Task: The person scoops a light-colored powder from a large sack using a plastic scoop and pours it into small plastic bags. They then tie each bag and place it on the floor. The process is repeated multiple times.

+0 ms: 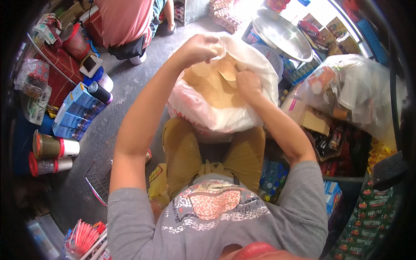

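Observation:
A big white plastic sack (197, 119) stands open in front of my knees, with brown sugar-like grains (216, 93) inside. Over its far left rim, my left hand (203, 48) pinches a small clear plastic bag (222, 53). Part of that bag blends with the sack behind it. My right hand (249, 82) is inside the sack's mouth on the right, closed around a pale cream scoop (228, 78). The scoop's edge rests at the surface of the grains, and the fingers partly cover its handle end.
Someone in a pink shirt (125, 21) sits at the far left. A large metal basin (281, 34) is behind the sack, to the right. Clear bags of goods (346, 86) crowd the right side. Blue boxes (76, 112) and red-lidded tubs (52, 145) line the left.

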{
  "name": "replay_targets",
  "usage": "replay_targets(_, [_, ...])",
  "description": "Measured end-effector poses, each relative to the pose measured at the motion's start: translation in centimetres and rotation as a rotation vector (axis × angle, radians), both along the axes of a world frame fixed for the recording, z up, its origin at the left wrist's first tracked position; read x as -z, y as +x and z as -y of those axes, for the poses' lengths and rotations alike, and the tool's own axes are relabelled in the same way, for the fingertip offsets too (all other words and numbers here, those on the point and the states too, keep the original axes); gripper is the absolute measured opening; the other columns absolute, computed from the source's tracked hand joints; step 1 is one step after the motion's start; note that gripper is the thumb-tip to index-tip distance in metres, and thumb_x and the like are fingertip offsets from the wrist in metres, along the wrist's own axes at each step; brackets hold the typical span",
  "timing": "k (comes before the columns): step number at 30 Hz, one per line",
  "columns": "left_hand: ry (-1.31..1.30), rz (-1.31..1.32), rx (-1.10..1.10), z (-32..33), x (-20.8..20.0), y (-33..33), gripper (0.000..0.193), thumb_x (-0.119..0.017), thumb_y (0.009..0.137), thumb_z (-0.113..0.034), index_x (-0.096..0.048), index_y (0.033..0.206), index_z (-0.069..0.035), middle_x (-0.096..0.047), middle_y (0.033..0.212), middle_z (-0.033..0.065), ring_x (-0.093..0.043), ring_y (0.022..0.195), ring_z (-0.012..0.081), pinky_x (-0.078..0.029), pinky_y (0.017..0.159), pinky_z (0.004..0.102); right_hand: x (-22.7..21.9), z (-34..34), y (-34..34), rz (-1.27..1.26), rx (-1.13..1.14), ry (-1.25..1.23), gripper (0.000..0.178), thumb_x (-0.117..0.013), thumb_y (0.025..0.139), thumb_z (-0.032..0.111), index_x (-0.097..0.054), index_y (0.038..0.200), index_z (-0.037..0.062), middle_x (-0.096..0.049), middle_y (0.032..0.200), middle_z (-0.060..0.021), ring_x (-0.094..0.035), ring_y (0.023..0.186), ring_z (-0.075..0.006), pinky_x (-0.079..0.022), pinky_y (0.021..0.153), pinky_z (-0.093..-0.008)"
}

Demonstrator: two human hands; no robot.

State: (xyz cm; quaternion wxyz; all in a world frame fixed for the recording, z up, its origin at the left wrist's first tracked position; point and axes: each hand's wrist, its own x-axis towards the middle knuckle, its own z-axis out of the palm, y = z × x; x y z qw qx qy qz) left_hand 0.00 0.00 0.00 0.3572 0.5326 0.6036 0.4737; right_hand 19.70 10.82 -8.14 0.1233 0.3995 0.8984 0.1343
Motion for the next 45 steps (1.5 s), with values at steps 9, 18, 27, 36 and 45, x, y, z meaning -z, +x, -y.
replay_targets(9, [-0.052, 0.161, 0.051, 1.1, -0.2, 0.8, 0.057, -0.055, 0.069, -0.002, -0.051, 0.126, 0.006, -0.065, 0.094, 0.0153, -0.056, 0.060, 0.0119, -0.048, 0.060, 0.0243, 0.3, 0.0, -1.1, -0.206, 0.137, -0.189, 0.031, -0.056, 0.086, 0.025, -0.065, 0.108, 0.0050, -0.064, 0.108, -0.0186, -0.063, 0.098, -0.0319, -0.050, 0.078, -0.0417])
replay_targets(18, [-0.027, 0.193, 0.043, 1.9, 0.1, -0.3, 0.060, -0.054, 0.071, 0.000, -0.048, 0.130, 0.004, -0.062, 0.080, 0.0101, -0.058, 0.065, 0.0123, -0.045, 0.062, 0.0236, -12.2, 2.3, 13.1, -0.658, 0.035, -0.301, 0.051, -0.073, 0.076, 0.024, -0.059, 0.118, -0.0001, -0.065, 0.106, -0.0178, -0.065, 0.093, -0.0225, -0.048, 0.084, -0.0315])
replay_targets(27, [-0.046, 0.165, 0.074, 1.1, -0.7, 2.1, 0.063, -0.058, 0.073, -0.002, -0.042, 0.134, 0.004, -0.061, 0.086, 0.0083, -0.055, 0.067, 0.0110, -0.044, 0.063, 0.0234, -24.2, 6.4, 10.6, -0.511, -0.207, 0.094, 0.045, -0.075, 0.068, 0.014, -0.064, 0.111, 0.0044, -0.068, 0.092, -0.0144, -0.065, 0.077, -0.0214, -0.049, 0.072, -0.0319])
replay_targets(36, [-0.021, 0.187, 0.114, 0.2, -0.4, 2.1, 0.069, -0.061, 0.068, -0.002, -0.043, 0.134, 0.005, -0.063, 0.091, 0.0135, -0.061, 0.071, 0.0150, -0.049, 0.065, 0.0251, -26.8, 3.7, 6.5, -0.297, -0.676, 0.382, 0.042, -0.077, 0.064, 0.013, -0.067, 0.105, 0.0147, -0.067, 0.091, -0.0096, -0.064, 0.084, -0.0282, -0.050, 0.074, -0.0381])
replay_targets(45, [-0.071, 0.180, 0.080, 0.1, -0.5, 1.5, 0.071, -0.062, 0.069, -0.002, -0.038, 0.135, 0.007, -0.063, 0.092, 0.0150, -0.062, 0.071, 0.0158, -0.050, 0.067, 0.0241, -29.0, 7.2, 3.6, -0.269, -0.848, 0.545, 0.022, -0.069, 0.068, 0.008, -0.066, 0.090, 0.0098, -0.064, 0.078, -0.0096, -0.063, 0.081, -0.0262, -0.048, 0.072, -0.0372])
